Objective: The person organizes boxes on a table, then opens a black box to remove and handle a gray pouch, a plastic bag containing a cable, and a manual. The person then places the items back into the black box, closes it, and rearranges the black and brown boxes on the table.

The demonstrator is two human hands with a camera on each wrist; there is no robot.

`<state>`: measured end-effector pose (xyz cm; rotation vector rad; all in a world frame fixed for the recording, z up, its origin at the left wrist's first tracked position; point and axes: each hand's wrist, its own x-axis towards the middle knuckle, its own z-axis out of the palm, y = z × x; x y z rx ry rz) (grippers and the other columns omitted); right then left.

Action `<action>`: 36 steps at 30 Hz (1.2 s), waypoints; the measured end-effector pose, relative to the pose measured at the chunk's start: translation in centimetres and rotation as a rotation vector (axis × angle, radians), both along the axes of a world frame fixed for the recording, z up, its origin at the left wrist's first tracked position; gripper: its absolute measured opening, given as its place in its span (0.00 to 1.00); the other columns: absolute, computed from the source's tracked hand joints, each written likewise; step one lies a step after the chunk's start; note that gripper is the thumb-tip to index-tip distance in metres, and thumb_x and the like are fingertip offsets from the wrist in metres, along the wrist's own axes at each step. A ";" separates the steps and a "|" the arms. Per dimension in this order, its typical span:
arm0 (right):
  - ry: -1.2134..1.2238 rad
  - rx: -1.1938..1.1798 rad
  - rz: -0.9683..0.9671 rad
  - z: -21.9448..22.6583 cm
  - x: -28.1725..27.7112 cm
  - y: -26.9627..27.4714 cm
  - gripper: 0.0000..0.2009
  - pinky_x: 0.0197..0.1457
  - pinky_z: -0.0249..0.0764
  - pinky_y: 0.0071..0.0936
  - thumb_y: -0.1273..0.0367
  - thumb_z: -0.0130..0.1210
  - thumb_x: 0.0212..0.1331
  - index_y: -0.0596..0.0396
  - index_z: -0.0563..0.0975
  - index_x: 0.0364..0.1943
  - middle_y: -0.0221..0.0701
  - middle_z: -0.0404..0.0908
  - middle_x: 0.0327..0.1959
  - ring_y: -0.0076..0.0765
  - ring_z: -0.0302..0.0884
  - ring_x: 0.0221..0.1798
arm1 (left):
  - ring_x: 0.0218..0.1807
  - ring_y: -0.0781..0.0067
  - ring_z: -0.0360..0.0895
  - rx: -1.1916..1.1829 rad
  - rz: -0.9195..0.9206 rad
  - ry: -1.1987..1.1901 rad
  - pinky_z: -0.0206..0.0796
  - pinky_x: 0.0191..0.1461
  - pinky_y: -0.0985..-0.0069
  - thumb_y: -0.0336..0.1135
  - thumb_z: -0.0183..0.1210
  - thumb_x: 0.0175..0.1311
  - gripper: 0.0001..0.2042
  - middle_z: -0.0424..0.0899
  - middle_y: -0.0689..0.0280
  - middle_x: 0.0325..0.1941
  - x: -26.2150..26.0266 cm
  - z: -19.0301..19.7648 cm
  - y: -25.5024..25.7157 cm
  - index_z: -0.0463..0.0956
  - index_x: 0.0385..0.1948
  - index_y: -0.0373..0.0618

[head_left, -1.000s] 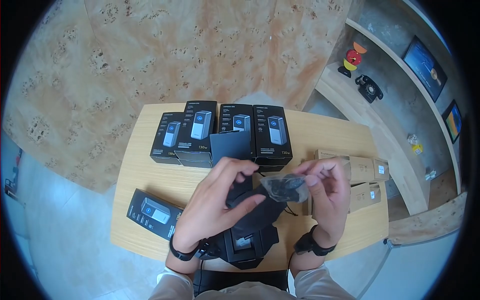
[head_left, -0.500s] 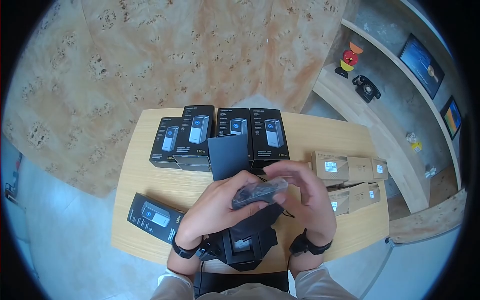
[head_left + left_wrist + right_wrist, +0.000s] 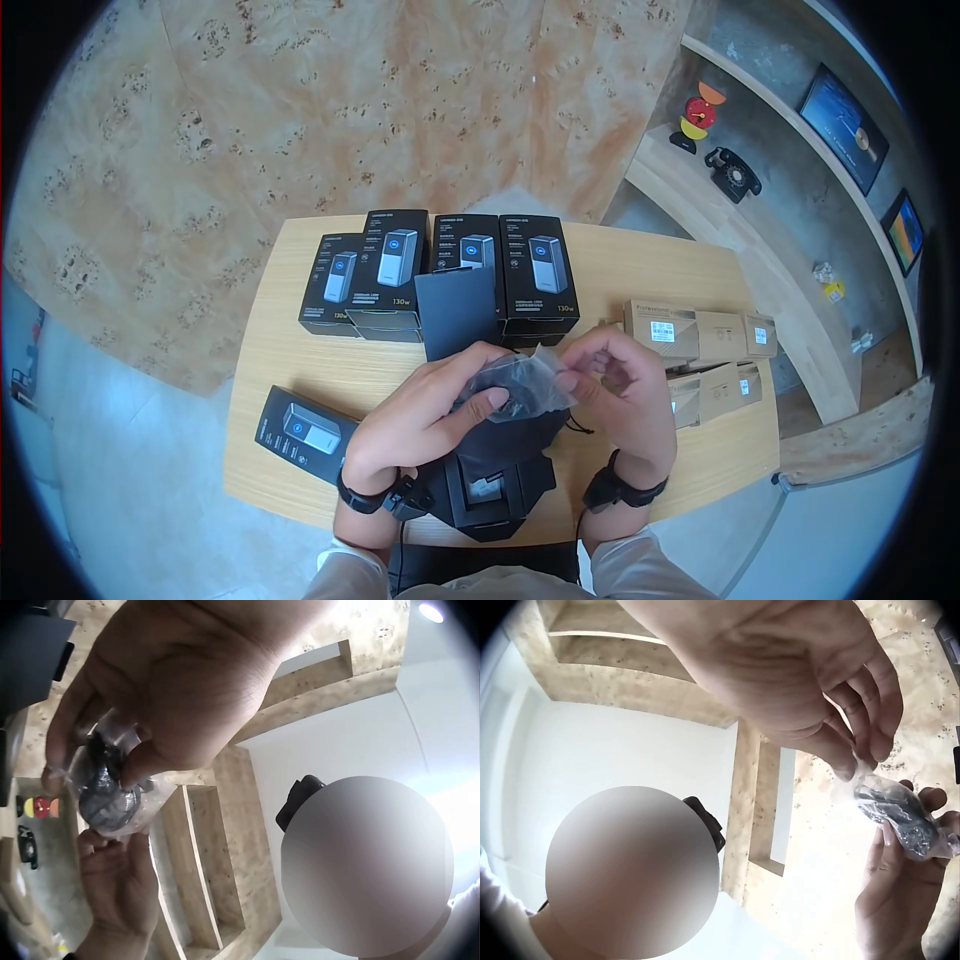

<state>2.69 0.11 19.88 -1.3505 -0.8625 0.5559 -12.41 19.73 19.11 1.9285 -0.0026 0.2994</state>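
A clear plastic bag (image 3: 520,385) with a dark coiled item inside is held over a black pouch (image 3: 510,440). The left hand (image 3: 425,410) grips the bag between thumb and fingers. At the bag's other end, the right hand (image 3: 625,400) pinches the plastic edge with thumb and fingertips. In the left wrist view the bag (image 3: 112,787) shows a dark, looped content under the left hand (image 3: 180,682). The right wrist view shows the right hand (image 3: 802,690) pinching a twisted corner of the bag (image 3: 900,814). Below the pouch lies an open black box (image 3: 490,495).
Several black printed boxes (image 3: 540,270) stand at the table's back, with a dark panel (image 3: 457,310) before them. Another black box (image 3: 305,430) lies at the left. Brown cartons (image 3: 662,333) are grouped at the right of the table (image 3: 270,350).
The bag has moved left from the right hand's side into the left hand's grip. The right hand has come round to its right end and pinches the plastic there.
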 end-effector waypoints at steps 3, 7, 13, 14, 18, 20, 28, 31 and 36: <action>-0.132 -0.051 -0.122 0.3 -0.1 0.1 0.08 0.50 0.78 0.22 0.80 0.67 0.65 0.61 0.80 0.43 0.29 0.86 0.39 0.21 0.82 0.44 | 0.45 0.67 0.84 -0.034 -0.004 0.086 0.73 0.54 0.72 0.31 0.59 0.77 0.15 0.88 0.57 0.41 -0.3 0.7 0.3 0.76 0.61 0.38; -0.047 0.003 -0.171 0.4 -0.4 0.1 0.07 0.49 0.77 0.21 0.80 0.68 0.64 0.61 0.81 0.42 0.28 0.86 0.38 0.20 0.82 0.42 | 0.47 0.48 0.85 -0.085 0.000 0.107 0.75 0.54 0.65 0.34 0.57 0.79 0.14 0.87 0.52 0.45 -0.5 0.7 0.5 0.78 0.60 0.40; -0.119 0.023 -0.221 0.4 -0.7 0.5 0.06 0.48 0.78 0.22 0.81 0.68 0.63 0.60 0.82 0.41 0.28 0.87 0.37 0.22 0.83 0.40 | 0.48 0.51 0.86 -0.036 -0.009 0.082 0.76 0.55 0.66 0.35 0.60 0.77 0.15 0.87 0.53 0.45 -0.5 0.5 0.6 0.79 0.59 0.40; -0.171 0.000 -0.202 0.5 -0.8 0.5 0.06 0.48 0.78 0.23 0.81 0.68 0.63 0.60 0.83 0.41 0.29 0.86 0.37 0.23 0.83 0.40 | 0.49 0.52 0.86 0.006 0.024 -0.040 0.76 0.55 0.66 0.33 0.63 0.74 0.15 0.87 0.54 0.45 -0.2 0.4 0.3 0.80 0.58 0.40; -0.277 -0.043 -0.151 0.6 -1.1 1.0 0.07 0.45 0.79 0.24 0.81 0.68 0.61 0.60 0.84 0.41 0.32 0.86 0.36 0.27 0.84 0.38 | 0.55 0.60 0.84 -0.011 0.105 -0.184 0.72 0.61 0.67 0.26 0.71 0.62 0.16 0.88 0.59 0.50 0.5 0.6 -0.5 0.83 0.51 0.40; -0.338 -0.066 -0.136 0.9 -1.1 0.9 0.08 0.44 0.79 0.25 0.81 0.68 0.60 0.60 0.84 0.41 0.32 0.86 0.36 0.28 0.84 0.38 | 0.52 0.60 0.85 0.016 0.120 -0.234 0.74 0.58 0.68 0.25 0.72 0.61 0.15 0.87 0.59 0.48 0.8 0.1 -0.4 0.84 0.50 0.40; -0.439 -0.075 -0.119 1.0 -1.4 1.1 0.10 0.42 0.79 0.26 0.83 0.70 0.55 0.59 0.85 0.40 0.32 0.87 0.36 0.30 0.85 0.36 | 0.45 0.60 0.87 0.011 0.125 -0.220 0.77 0.51 0.69 0.24 0.72 0.61 0.11 0.89 0.61 0.42 0.5 0.1 -0.4 0.86 0.45 0.41; -0.382 -0.024 -0.168 0.9 -1.4 1.1 0.10 0.42 0.79 0.26 0.83 0.70 0.55 0.58 0.85 0.40 0.32 0.87 0.36 0.29 0.84 0.36 | 0.44 0.60 0.86 0.039 0.130 -0.239 0.77 0.51 0.69 0.23 0.72 0.61 0.10 0.89 0.61 0.41 0.7 0.5 -0.8 0.86 0.44 0.41; -0.417 -0.008 -0.128 1.0 -1.6 1.2 0.11 0.42 0.79 0.25 0.83 0.70 0.55 0.58 0.85 0.41 0.32 0.87 0.36 0.29 0.84 0.36 | 0.42 0.62 0.86 0.088 0.152 -0.275 0.76 0.50 0.70 0.23 0.73 0.60 0.07 0.90 0.61 0.38 0.7 0.1 -0.5 0.88 0.39 0.40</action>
